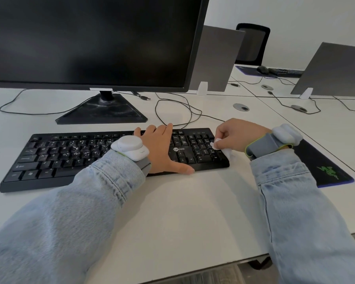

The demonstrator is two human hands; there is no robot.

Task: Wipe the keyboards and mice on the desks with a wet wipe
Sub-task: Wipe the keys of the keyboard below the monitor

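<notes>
A black keyboard (70, 156) lies on the white desk (193, 201) in front of the monitor. My left hand (164, 148) rests flat on its right-middle part, fingers spread, thumb at the front edge. My right hand (236, 136) pinches a crumpled white wet wipe (219, 146) against the number pad at the keyboard's right end. White specks show on the letter keys. No mouse is visible on this desk. A second mouse (262, 69) and keyboard (285, 72) sit on the far desk.
A large dark monitor (90, 37) on a black stand (103, 113) rises behind the keyboard, cables (176, 111) looping beside it. A black mouse pad (324, 162) lies under my right wrist. Grey divider panels (215, 58) and a black chair (252, 44) stand farther back.
</notes>
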